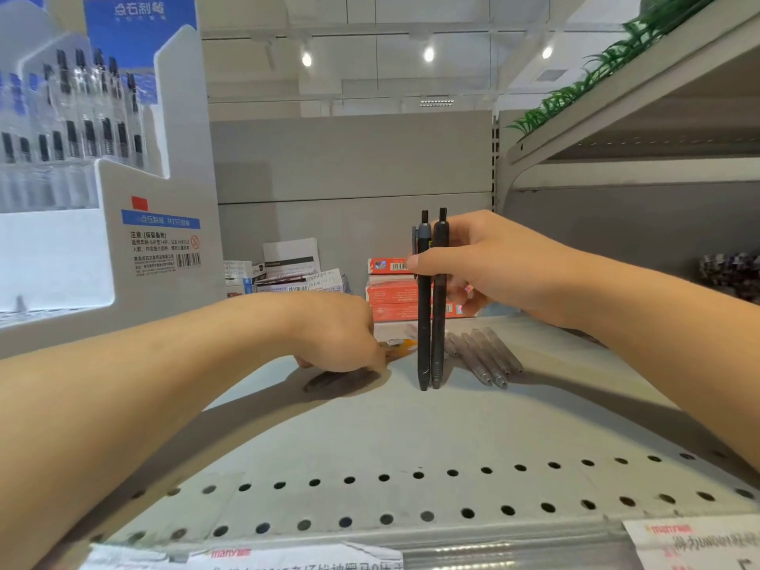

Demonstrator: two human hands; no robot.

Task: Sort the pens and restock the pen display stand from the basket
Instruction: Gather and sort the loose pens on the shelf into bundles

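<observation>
Standing two black pens upright, tips on the shelf, the right hand closes its grip round their barrels. Left of that grip, the left hand seems to pinch an orange-tipped pen, though blur hides the fingers. Just right lie grey pens, sorted apparently. Farther left, the display stand awaits restocking; no basket shows.

I saw two black pens standing upright side by side, tips down on the shelf. Just right of them, several translucent grey pens lay flat in a row. Far left of them, the pen display stand held clear-barrelled pens upright.
</observation>
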